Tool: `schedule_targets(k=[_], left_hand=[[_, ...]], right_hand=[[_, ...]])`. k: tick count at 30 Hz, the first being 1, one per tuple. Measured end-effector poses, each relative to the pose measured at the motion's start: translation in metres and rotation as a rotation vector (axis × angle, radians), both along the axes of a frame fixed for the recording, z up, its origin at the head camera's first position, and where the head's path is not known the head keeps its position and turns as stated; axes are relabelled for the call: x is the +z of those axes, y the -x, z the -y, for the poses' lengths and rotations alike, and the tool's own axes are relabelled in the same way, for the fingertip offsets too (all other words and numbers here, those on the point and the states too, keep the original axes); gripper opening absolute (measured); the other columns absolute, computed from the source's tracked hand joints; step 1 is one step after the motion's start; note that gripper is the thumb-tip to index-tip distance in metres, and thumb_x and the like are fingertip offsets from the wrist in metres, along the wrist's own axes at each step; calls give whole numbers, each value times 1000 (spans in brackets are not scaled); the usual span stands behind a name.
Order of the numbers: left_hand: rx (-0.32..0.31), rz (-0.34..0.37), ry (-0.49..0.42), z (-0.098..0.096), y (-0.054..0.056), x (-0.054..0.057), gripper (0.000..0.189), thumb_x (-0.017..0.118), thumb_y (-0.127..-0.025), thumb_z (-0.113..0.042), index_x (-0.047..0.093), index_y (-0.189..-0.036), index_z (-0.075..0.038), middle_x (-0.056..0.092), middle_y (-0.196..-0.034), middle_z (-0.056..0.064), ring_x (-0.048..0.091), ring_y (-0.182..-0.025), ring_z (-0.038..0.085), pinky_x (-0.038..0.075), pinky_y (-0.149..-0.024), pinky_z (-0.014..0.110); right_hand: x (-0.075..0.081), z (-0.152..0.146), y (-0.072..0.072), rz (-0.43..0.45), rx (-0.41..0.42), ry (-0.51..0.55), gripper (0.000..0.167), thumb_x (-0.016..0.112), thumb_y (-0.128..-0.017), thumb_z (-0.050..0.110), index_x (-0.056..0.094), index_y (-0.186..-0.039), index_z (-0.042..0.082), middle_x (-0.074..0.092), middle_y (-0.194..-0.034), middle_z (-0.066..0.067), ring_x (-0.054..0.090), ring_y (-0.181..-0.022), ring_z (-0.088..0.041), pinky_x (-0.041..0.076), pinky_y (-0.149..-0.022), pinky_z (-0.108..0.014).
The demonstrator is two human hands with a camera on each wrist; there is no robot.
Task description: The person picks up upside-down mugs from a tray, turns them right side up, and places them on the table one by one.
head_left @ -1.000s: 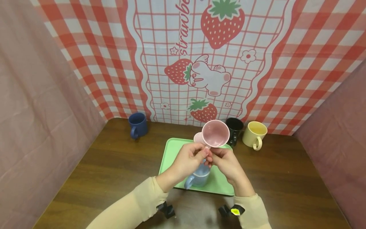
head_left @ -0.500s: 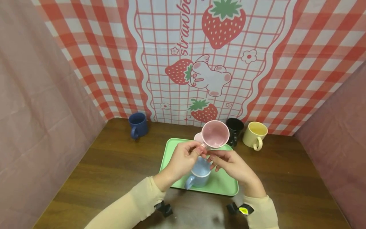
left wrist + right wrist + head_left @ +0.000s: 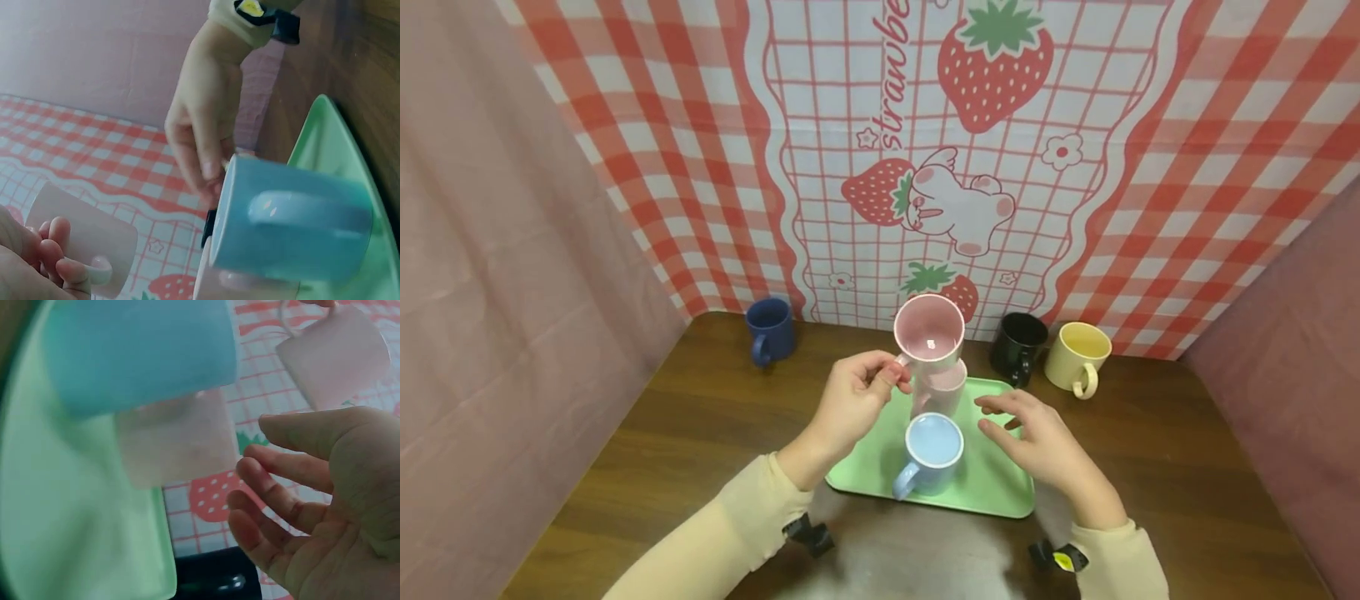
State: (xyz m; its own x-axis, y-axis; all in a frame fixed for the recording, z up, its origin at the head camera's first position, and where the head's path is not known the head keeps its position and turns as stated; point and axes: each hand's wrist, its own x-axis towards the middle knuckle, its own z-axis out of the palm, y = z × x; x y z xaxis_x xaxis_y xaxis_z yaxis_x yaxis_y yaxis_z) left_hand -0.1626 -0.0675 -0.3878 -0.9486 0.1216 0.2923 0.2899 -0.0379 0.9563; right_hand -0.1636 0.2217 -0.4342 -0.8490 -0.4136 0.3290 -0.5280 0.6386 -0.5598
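My left hand pinches the handle of a pink mug, held up above the tray with its mouth toward the head camera. In the left wrist view the fingers are curled at that mug's handle. My right hand holds nothing; its fingers are loosely bent over the right side of the green tray. On the tray a light blue mug stands upright in front, its handle toward the lower left. Behind it stands a second pink mug, partly hidden by the raised one.
A dark blue mug stands at the back left of the wooden table. At the back right are a black mug and a yellow mug. A strawberry-print cloth hangs close behind the mugs.
The right hand has let go of the raised pink mug and drawn back to the right. The left hand has moved that mug slightly left and up, uncovering the light blue mug.
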Motion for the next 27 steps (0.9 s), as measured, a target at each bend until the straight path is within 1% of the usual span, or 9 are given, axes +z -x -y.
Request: schedule_targets(k=[4, 7, 10, 12, 15, 17, 19, 23, 27], left_hand=[[46, 18, 8, 11, 6, 2, 17, 63, -108, 2, 75, -98, 10, 76, -87, 13, 68, -77, 12, 44, -62, 20], [82, 41, 4, 21, 12, 5, 19, 62, -108, 2, 74, -98, 11, 77, -85, 11, 64, -71, 10, 42, -60, 20], [112, 75, -10, 35, 19, 4, 20, 60, -109, 2, 73, -98, 12, 76, -83, 7, 63, -69, 8, 42, -59, 19], [122, 102, -19, 46, 24, 3, 20, 60, -110, 1, 72, -99, 13, 76, -83, 5, 64, -70, 8, 43, -60, 19], [136, 140, -1, 66, 33, -3, 21, 59, -111, -1, 72, -101, 13, 76, -83, 1, 65, -74, 7, 46, -63, 20], [144, 168, 14, 77, 38, -6, 22, 59, -112, -3, 71, -102, 12, 76, -83, 0, 65, -75, 7, 47, -64, 20], [159, 199, 25, 86, 44, -11, 21, 58, -113, -4, 71, -104, 11, 75, -83, -1, 65, -76, 7, 48, -65, 21], [192, 256, 21, 95, 53, -23, 22, 56, -113, -3, 70, -109, 13, 74, -83, -1, 65, -77, 6, 48, -66, 21], [222, 286, 14, 100, 65, -35, 23, 55, -112, -1, 69, -110, 17, 73, -82, 1, 66, -75, 7, 47, -63, 19]], right_hand=[[-6, -8, -1, -47, 24, -25, 25, 81, -99, 12, 80, -124, 9, 74, -114, -2, 70, -96, -23, 62, -77, -34], [-12, -18, -1, -86, 23, -58, 26, 83, -96, 10, 80, -122, 10, 71, -112, -3, 66, -91, -23, 59, -74, -32], [-20, -29, 0, -125, 23, -113, 31, 86, -92, 9, 78, -122, 8, 69, -116, -7, 62, -89, -20, 56, -74, -33], [-25, -36, -1, -127, 28, -160, 36, 88, -91, 11, 76, -125, 6, 68, -122, -11, 64, -95, -22, 58, -79, -39], [-31, -46, -4, -72, 46, -211, 48, 91, -91, 16, 71, -133, 3, 65, -134, -18, 67, -115, -32, 59, -93, -53], [-35, -52, -6, -27, 59, -238, 55, 91, -91, 20, 68, -138, 2, 62, -141, -22, 66, -125, -39, 57, -98, -60], [-38, -57, -7, 4, 73, -258, 58, 91, -91, 18, 66, -141, 1, 59, -144, -26, 65, -127, -42, 57, -99, -62], [-44, -67, -8, 10, 88, -288, 59, 90, -91, 15, 65, -141, -1, 59, -145, -27, 65, -128, -43, 57, -99, -62], [-47, -72, -9, 14, 81, -291, 62, 89, -93, 21, 63, -143, -5, 59, -148, -26, 64, -131, -44, 56, -101, -63]])
